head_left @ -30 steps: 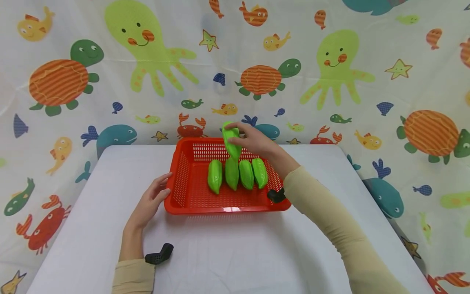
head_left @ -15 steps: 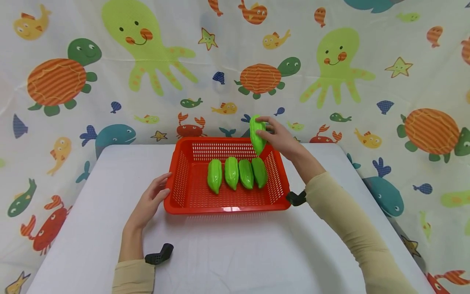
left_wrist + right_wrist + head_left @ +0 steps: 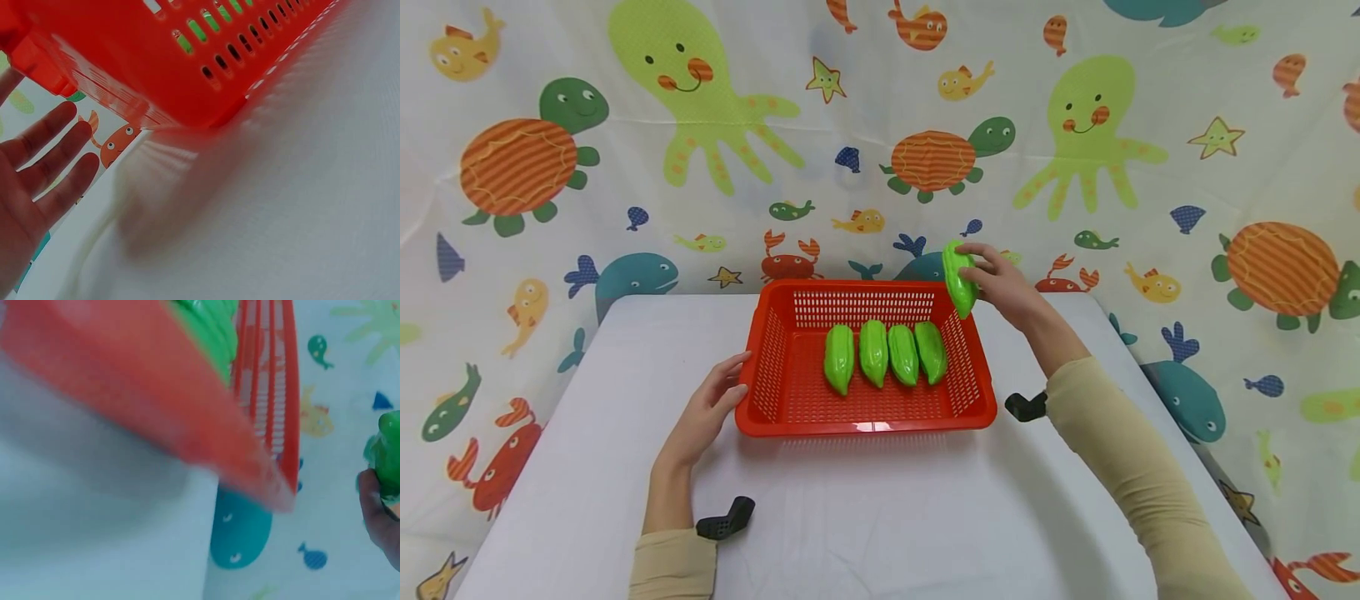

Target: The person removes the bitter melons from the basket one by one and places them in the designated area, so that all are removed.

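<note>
Green, ridged pod [image 3: 959, 282] sits pinched in right grip [image 3: 1002, 285]; relaxed left grip [image 3: 703, 412] perhaps touches slotted red basket [image 3: 820, 429].

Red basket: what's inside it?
Four green gourd-shaped pieces lie side by side in the red basket. The right hand holds up a fifth piece. Anything directly beneath the four is covered.

There is room over the worktop [image 3: 865, 517] in front of the red basket [image 3: 820, 429], but its walls [image 3: 767, 367] and four green fruits [image 3: 873, 354] obstruct.
</note>
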Demonstrator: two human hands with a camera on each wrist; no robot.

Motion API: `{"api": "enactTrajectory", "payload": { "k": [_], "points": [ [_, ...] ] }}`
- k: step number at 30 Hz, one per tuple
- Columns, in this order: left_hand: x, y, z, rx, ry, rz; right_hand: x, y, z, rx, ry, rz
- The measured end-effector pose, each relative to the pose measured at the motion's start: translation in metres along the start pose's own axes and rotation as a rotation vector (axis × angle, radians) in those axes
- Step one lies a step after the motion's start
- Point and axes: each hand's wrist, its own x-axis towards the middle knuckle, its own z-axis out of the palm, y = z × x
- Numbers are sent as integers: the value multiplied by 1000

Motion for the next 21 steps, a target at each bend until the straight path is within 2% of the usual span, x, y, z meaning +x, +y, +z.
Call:
{"api": "enactTrajectory", "payload": {
  "k": [15, 21],
  "points": [
    [-1, -1, 0, 1, -1, 2, 2, 41, -38, -42, 87, 97],
    [0, -2, 1, -10, -9, 15, 1, 61, -50, -111, 115, 140]
  ]
}}
